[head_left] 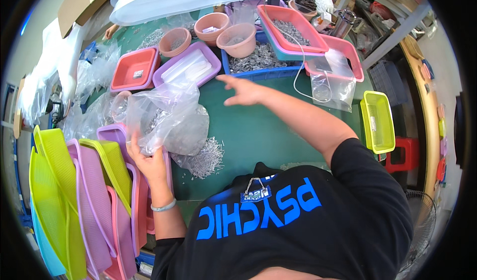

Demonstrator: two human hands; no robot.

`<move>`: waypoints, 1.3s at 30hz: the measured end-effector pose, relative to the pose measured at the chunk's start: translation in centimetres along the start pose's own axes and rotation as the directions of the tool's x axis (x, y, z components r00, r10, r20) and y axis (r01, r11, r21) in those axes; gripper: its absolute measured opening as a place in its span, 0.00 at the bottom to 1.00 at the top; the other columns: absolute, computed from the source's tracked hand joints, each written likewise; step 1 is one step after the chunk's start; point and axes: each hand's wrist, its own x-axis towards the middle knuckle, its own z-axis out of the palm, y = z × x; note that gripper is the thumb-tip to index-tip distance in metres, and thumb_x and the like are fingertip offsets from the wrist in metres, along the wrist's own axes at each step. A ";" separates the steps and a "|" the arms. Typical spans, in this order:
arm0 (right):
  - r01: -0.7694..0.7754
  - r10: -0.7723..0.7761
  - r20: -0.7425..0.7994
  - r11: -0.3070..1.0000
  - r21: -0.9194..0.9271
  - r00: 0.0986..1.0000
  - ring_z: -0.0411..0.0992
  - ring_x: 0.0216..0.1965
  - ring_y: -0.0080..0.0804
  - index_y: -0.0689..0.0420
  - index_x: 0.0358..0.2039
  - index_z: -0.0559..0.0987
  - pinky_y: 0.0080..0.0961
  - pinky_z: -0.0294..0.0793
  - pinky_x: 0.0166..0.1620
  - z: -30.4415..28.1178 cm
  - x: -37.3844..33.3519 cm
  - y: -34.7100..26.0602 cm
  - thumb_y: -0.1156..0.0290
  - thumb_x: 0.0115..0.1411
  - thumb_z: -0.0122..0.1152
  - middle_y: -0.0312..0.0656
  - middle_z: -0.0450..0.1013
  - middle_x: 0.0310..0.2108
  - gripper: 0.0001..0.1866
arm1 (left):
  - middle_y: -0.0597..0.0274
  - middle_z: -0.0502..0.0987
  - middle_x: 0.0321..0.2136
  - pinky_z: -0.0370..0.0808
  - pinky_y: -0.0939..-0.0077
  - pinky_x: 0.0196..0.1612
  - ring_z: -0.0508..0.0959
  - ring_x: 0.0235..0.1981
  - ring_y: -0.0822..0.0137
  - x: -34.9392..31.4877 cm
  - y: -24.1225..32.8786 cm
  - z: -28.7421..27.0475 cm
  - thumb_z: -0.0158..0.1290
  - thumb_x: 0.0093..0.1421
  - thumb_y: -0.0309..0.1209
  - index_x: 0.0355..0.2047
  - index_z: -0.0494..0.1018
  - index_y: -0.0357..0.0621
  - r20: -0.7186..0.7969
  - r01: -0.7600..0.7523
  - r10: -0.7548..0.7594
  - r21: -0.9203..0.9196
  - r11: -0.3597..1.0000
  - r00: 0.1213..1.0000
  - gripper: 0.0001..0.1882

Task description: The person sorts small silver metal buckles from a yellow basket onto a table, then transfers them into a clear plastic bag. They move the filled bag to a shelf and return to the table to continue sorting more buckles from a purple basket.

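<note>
Gleaming, a crumpled clear bag (pixel 169 108) is gripped by left fingers (pixel 133 148); right fingers (pixel 230 81) spread free.

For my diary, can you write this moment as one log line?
Left hand: holding clear plastic bag | Right hand: open, over green tabletop | Nearby: pile of thin silvery pieces; purple rectangular plastic tray

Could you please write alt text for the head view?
A person's left hand holds a clear bag near a pile of silvery pieces on a green table; the open right hand is empty. Coloured trays and bowls stand beyond.
</note>
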 end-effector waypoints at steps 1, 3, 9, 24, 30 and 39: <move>0.080 -0.080 0.004 0.997 0.022 0.997 0.67 0.42 0.40 0.53 0.56 0.54 0.29 0.68 0.41 1.3 0.8 -0.6 0.67 0.43 0.63 0.53 0.62 0.46 0.40 | 0.52 0.59 0.46 0.58 0.70 0.52 0.62 0.49 0.59 0.1 -0.4 -0.4 0.54 0.40 0.19 0.46 0.64 0.40 0.044 0.011 -0.011 0.001 1.000 0.999 0.28; 0.032 -0.021 0.083 0.991 -0.127 0.996 0.68 0.39 0.40 0.55 0.54 0.58 0.29 0.68 0.41 1.1 1.6 -3.8 0.66 0.43 0.62 0.52 0.63 0.46 0.37 | 0.55 0.62 0.43 0.62 0.74 0.48 0.65 0.45 0.62 0.5 0.2 -0.4 0.49 0.43 0.17 0.38 0.70 0.39 0.023 0.001 0.000 -0.070 0.998 1.000 0.18; -0.197 0.129 -0.324 0.963 -0.186 0.937 0.71 0.30 0.41 0.60 0.29 0.76 0.31 0.70 0.35 -4.7 3.0 -1.1 0.62 0.44 0.57 0.49 0.72 0.28 0.15 | 0.55 0.64 0.43 0.63 0.75 0.47 0.66 0.44 0.63 -0.3 1.0 -1.5 0.45 0.47 0.16 0.37 0.69 0.35 0.051 -0.079 0.078 0.026 0.997 0.996 0.14; -0.050 0.047 0.121 0.998 0.027 0.992 0.49 0.56 0.50 0.49 0.57 0.52 0.36 0.55 0.55 4.8 5.5 -2.3 0.66 0.36 0.68 0.57 0.42 0.57 0.48 | 0.58 0.73 0.32 0.65 0.80 0.40 0.70 0.35 0.71 4.8 2.0 -1.1 0.49 0.49 0.20 0.23 0.72 0.34 -0.002 -0.035 0.037 -0.384 0.923 0.999 0.02; 0.055 -0.020 0.103 0.933 -0.355 0.995 0.65 0.41 0.52 0.56 0.32 0.74 0.34 0.64 0.46 6.3 10.2 -3.3 0.58 0.45 0.57 0.59 0.67 0.37 0.17 | 0.60 0.73 0.30 0.65 0.81 0.39 0.71 0.33 0.72 4.8 1.9 -0.9 0.51 0.48 0.19 0.23 0.72 0.35 -0.002 -0.003 0.002 -0.572 0.820 1.000 0.01; -0.130 0.208 -0.237 0.943 0.306 0.949 0.65 0.23 0.18 0.62 0.23 0.73 0.16 0.65 0.28 2.6 7.0 -4.2 0.71 0.53 0.52 0.34 0.70 0.21 0.07 | 0.61 0.71 0.20 0.68 0.76 0.37 0.71 0.25 0.70 8.1 3.7 1.7 0.46 0.49 0.20 0.19 0.70 0.35 -0.018 0.102 -0.225 -0.854 0.510 0.974 0.04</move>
